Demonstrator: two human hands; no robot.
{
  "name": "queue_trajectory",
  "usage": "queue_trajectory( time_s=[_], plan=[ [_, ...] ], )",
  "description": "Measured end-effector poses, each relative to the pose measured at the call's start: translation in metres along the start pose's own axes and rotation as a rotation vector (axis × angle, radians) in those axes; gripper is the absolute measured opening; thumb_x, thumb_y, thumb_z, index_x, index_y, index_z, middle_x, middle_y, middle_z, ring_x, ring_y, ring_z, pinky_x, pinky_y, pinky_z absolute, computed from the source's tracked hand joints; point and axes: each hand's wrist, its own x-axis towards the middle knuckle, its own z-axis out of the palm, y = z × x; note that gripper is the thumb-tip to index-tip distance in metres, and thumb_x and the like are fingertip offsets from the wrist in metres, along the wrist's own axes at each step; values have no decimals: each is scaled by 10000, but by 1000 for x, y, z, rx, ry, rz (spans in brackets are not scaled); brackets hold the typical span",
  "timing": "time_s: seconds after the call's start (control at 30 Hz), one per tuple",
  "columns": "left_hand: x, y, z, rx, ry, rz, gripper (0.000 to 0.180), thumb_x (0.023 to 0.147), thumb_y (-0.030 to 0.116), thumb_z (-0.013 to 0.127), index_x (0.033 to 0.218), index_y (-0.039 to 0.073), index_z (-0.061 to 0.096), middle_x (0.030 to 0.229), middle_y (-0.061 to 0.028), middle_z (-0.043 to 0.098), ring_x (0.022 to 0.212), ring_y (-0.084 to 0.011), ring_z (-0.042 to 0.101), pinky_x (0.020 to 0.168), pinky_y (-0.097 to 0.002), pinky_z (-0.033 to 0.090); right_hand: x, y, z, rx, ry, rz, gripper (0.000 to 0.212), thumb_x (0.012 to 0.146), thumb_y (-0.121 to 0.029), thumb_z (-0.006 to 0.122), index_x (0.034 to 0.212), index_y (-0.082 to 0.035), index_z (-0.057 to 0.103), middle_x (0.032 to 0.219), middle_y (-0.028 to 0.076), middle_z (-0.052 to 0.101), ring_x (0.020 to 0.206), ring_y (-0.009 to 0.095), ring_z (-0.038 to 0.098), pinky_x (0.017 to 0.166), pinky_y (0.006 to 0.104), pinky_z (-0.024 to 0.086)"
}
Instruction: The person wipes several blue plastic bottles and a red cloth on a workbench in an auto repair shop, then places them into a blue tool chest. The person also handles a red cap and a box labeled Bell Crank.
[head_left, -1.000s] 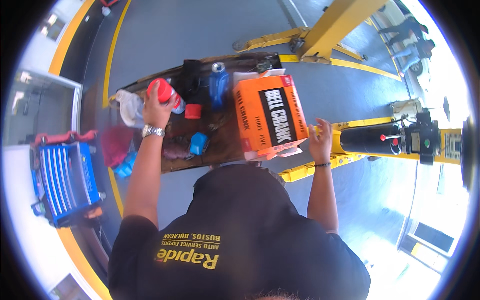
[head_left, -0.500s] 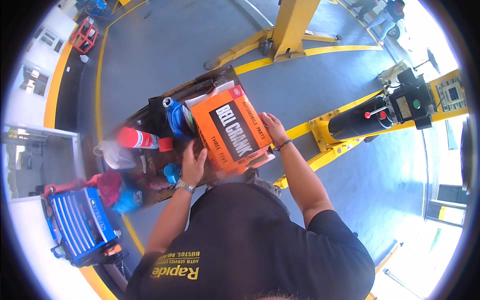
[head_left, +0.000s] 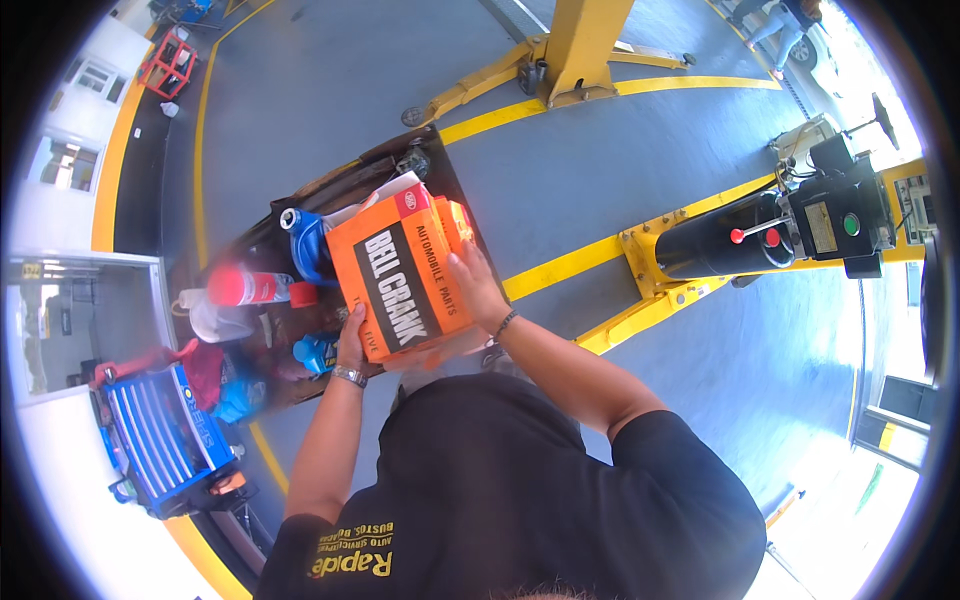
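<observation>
An orange cardboard box (head_left: 352, 262) with a black panel and a red corner is held between my two hands above a dark workbench or cart top. My left hand (head_left: 351, 340) grips its near left edge, with the thumb on the front. My right hand (head_left: 478, 288) lies along its right side, fingers pointing away from me. Beyond the right edge, part of another orange box (head_left: 455, 218) shows; how far it extends behind is hidden. Left of the box stands a blue jug (head_left: 312, 252) with a bare spout.
A red-and-white spray can (head_left: 248, 287), a white container (head_left: 215, 322) and a blue-capped bottle (head_left: 315, 352) crowd the cart top (head_left: 452, 172). A blue tool cabinet (head_left: 165, 435) stands at left. Yellow lift posts (head_left: 585, 45) and a black motor unit (head_left: 720, 235) stand ahead and right.
The view has shifted, so the cart and box appear farther left. My right hand has slid round the box's right side, and the second orange box shows more there.
</observation>
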Motion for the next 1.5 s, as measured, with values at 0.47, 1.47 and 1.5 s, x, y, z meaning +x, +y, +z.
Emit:
queue_trajectory(
  time_s=[0.47, 1.47, 1.5],
  plan=[
    [4, -4, 13, 305, 72, 181, 665, 996, 288, 699, 1543, 44, 411, 1391, -140, 622, 1207, -220, 659, 998, -389, 567, 1, 15, -37, 295, -173, 74, 606, 1085, -380, 569, 1540, -16, 406, 1463, 160, 515, 1334, 199, 515, 1109, 372, 452],
    [21, -39, -14, -60, 2, 120, 504, 1015, 354, 662, 1401, 46, 561, 1294, -114, 687, 1156, -243, 686, 1012, -401, 558, -14, -36, -42, 470, -322, 358, 592, 1037, -481, 608, 1443, -58, 529, 1336, 90, 645, 1188, 187, 648, 1026, 369, 537],
    [21, -37, -15, -47, -37, 167, 491, 1028, 346, 633, 1403, 39, 557, 1310, -114, 680, 1169, -247, 681, 1009, -390, 559, -11, -31, -40, 329, -248, 322, 622, 1016, -477, 654, 1445, -47, 524, 1332, 85, 655, 1202, 173, 641, 1031, 339, 529]
  ],
)
